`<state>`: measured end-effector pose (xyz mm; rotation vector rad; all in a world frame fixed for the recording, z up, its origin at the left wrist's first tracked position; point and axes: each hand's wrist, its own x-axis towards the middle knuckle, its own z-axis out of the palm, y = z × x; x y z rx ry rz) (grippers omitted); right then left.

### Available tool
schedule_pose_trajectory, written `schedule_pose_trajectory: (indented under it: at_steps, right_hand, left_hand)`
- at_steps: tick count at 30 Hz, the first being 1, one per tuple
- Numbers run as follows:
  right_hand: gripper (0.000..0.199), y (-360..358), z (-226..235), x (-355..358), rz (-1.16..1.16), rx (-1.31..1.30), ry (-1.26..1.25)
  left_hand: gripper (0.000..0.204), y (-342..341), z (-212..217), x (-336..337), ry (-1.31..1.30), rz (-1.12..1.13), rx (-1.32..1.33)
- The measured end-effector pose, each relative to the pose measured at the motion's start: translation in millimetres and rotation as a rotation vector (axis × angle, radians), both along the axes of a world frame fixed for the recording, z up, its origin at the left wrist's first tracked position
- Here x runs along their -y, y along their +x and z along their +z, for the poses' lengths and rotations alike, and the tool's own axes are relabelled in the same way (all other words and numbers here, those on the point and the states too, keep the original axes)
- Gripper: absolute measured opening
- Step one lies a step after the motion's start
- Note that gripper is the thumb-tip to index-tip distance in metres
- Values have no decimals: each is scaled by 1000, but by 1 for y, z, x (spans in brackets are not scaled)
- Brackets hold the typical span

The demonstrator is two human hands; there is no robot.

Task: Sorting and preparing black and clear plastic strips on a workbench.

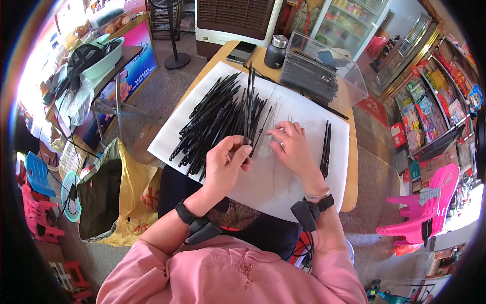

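Observation:
My left hand [226, 164] is closed on a thin black stick [249, 101] that stands nearly upright, its tip pointing away from me. My right hand [291, 147] rests palm down on the white sheet [283, 187], fingers curled over some thin clear strands [276, 119]. A large loose pile of black sticks [215, 121] lies on the sheet just left of both hands. A few black sticks [325, 149] lie set apart to the right of my right hand.
A clear plastic box [324, 73] with black sticks stands at the table's far right, beside a dark jar [276, 51] and a phone [241, 51]. A yellow bag [134, 197] sits on the floor left; pink chairs [430, 207] stand right.

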<state>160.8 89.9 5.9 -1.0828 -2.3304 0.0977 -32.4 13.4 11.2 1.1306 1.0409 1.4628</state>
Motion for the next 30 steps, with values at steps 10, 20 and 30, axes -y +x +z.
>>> schedule_pose_trajectory:
  at_steps: [10,20,30]
  right_hand:
    - [26,-25,8,9,-10,123,32]
    - [25,-37,19,0,51,252,63]
    - [24,-37,9,2,114,309,132]
  left_hand:
    - [15,-29,22,27,24,-71,-46]
    - [13,-42,15,47,14,-95,-7]
    - [13,-52,15,62,-16,-96,-80]
